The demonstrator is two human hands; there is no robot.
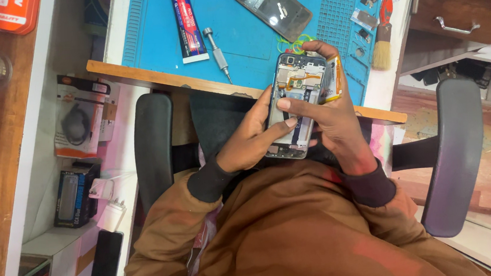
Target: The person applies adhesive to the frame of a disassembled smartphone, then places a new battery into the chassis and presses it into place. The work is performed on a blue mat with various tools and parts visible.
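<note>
Your left hand (pixel 251 140) grips the lower left side of the opened phone (pixel 300 104), its thumb pressed across the exposed middle. You hold the phone in the air just in front of the near edge of the worktop (pixel 165 79), over your lap, not resting on anything. Your right hand (pixel 331 114) wraps the right side, forefinger curled over the top end and thumb laid on the inner parts beside the other thumb.

With both thumbs bearing on the bare inside, I judge a push too hard could crease the thin orange ribbon near the top or shift a loose part. A slip would likely drop the phone to your lap or the floor, since nothing supports it.

On the blue mat (pixel 237 33), the tube (pixel 187 23) and screwdriver (pixel 216 52) lie near the near edge, the back cover (pixel 271 7) further in, and the brush (pixel 383 31) at the right side.

Your palms hide the phone's underside and bottom end. I cannot tell what the yellow-edged piece against your right fingers is. The small parts at the mat's far right corner are too small to identify.
</note>
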